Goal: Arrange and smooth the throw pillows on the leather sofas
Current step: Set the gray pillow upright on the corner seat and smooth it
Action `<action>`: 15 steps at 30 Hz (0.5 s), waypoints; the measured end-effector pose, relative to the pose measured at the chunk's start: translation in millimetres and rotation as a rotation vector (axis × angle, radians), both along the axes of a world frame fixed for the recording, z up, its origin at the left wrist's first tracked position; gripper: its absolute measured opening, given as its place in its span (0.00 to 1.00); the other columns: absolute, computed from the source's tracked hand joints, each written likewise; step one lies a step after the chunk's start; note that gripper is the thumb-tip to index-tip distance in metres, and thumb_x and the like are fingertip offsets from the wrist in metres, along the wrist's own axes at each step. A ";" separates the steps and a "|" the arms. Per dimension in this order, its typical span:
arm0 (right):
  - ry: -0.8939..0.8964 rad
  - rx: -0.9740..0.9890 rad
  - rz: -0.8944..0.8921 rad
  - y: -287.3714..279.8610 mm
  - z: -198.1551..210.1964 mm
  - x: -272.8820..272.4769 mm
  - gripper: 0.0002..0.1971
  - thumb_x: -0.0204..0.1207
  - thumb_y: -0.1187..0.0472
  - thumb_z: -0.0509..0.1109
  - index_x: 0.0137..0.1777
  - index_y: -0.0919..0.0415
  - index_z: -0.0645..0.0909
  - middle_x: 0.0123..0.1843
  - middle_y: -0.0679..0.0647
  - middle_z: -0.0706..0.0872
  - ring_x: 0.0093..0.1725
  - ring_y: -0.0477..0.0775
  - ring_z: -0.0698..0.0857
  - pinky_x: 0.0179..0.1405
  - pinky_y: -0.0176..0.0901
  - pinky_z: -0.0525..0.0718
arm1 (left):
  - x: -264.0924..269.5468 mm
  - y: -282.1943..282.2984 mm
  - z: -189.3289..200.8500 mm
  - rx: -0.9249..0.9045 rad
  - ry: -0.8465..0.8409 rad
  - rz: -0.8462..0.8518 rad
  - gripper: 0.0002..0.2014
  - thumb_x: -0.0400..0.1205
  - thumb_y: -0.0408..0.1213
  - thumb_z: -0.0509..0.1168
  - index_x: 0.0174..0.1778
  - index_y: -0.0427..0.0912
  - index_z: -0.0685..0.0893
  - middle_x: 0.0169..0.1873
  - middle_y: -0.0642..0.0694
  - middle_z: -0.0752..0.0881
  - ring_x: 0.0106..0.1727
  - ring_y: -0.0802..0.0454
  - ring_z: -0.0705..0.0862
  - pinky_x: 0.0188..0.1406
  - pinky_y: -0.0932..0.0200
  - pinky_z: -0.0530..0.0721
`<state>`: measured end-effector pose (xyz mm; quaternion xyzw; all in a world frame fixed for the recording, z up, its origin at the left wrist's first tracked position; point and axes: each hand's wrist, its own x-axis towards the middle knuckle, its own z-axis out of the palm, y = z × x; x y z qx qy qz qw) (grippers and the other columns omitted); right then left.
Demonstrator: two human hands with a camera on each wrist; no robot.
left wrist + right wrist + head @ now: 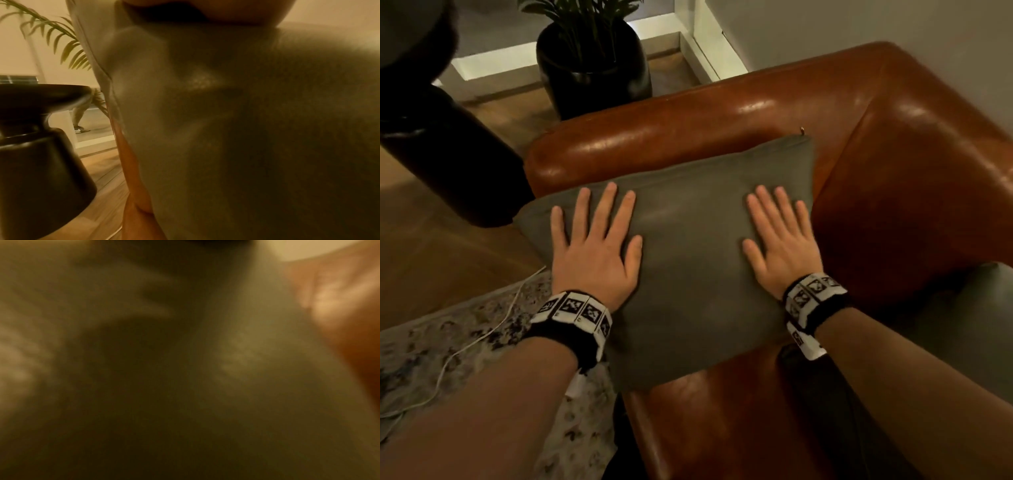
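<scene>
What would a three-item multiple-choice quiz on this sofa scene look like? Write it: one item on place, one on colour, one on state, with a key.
1. Where does the grey pillow lie?
A. against the leather sofa's armrest
B. on the rug
C. on the black stool

2. What colour is the plant pot?
A. white
B. black
C. orange

3. How do the left hand and right hand meet the pillow?
A. fists gripping its corners
B. lifted clear of it
C. flat, fingers straight, resting on it

Key: 1 A, its far edge meets the armrest; 2 B, the pot is glossy black; 3 C, both palms lie spread on the fabric.
</scene>
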<state>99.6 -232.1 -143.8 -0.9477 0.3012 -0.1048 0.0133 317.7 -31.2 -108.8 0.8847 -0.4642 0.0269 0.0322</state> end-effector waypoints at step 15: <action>-0.380 0.429 -0.661 82.8 -69.6 -16.7 0.34 0.83 0.38 0.39 0.87 0.48 0.42 0.88 0.44 0.43 0.87 0.51 0.41 0.85 0.62 0.45 | -42.5 -27.4 -5.5 0.110 -0.085 -0.199 0.32 0.85 0.62 0.42 0.87 0.59 0.47 0.87 0.51 0.48 0.87 0.41 0.44 0.82 0.29 0.42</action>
